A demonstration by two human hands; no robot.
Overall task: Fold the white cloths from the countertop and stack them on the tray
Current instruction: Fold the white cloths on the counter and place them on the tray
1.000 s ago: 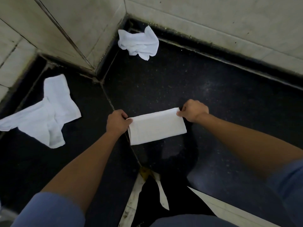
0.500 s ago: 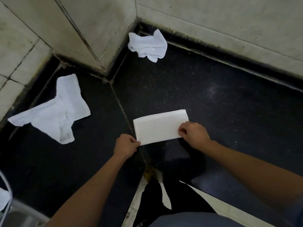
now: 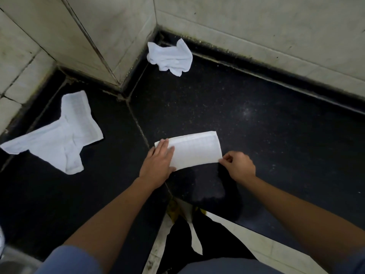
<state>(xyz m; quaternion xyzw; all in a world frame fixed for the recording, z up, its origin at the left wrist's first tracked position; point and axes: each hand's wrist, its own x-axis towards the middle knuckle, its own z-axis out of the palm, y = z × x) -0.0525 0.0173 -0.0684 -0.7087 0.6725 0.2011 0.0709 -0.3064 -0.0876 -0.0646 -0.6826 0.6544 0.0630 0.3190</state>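
My left hand (image 3: pixel 159 163) lies flat, fingers straight, pressing the left end of the folded white rectangular cloth (image 3: pixel 195 150) onto the black speckled stone countertop (image 3: pixel 256 125). My right hand (image 3: pixel 240 166) pinches its near right corner. A crumpled white cloth (image 3: pixel 170 57) sits in the corner, a spread-out white cloth (image 3: pixel 65 133) at left.

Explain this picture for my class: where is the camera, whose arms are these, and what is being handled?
No machine here: a person wears the camera on the head, so you look down along their own arms. The left hand lies flat, pressing the left end of a folded white cloth on the black countertop. The right hand pinches its near right corner. Two more white cloths lie unfolded: a crumpled cloth by the tiled wall and a spread cloth at the left.
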